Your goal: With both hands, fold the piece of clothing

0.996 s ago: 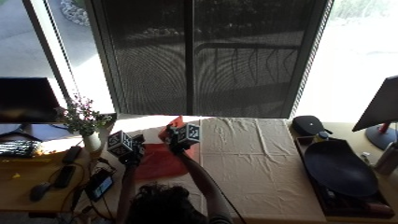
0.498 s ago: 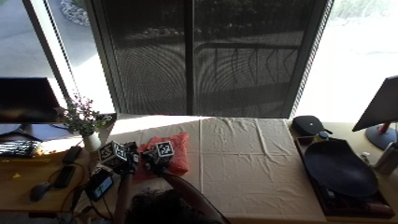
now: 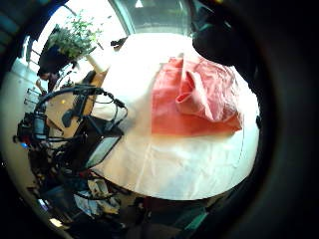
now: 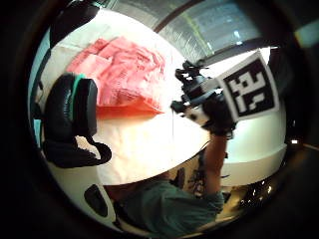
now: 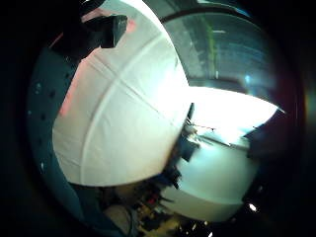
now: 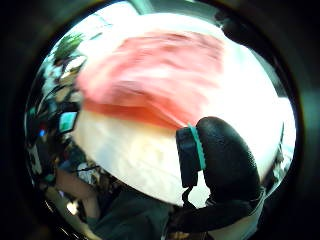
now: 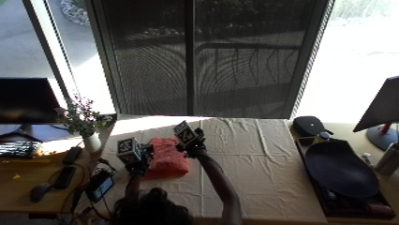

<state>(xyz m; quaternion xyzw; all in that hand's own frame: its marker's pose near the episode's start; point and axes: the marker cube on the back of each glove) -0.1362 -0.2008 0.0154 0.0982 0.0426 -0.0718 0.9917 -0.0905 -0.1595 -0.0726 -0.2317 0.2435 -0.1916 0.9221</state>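
Red garment (image 7: 167,157) lies folded near table's (image 7: 262,187) left-front edge; wide bare cloth to its right. L hand (image 7: 138,163) raised at garment's left edge, R hand (image 7: 192,144) raised at its far-right corner. Neither holds it; finger state can't tell.

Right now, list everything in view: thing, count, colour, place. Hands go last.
Piece of clothing: one, red, folded on the table in front of the person.
Tablecloth: one, cream, covering the table.
Potted plant: one, green in a pale vase, at the table's left end.
Monitor: one, black, on the side desk at left.
Keyboard: one, dark, under that monitor.
Tray: one, dark, at the right end.
Pouch: one, black, beyond the tray.
Left hand: black glove, raised beside the clothing.
Right hand: black glove, raised above the table.
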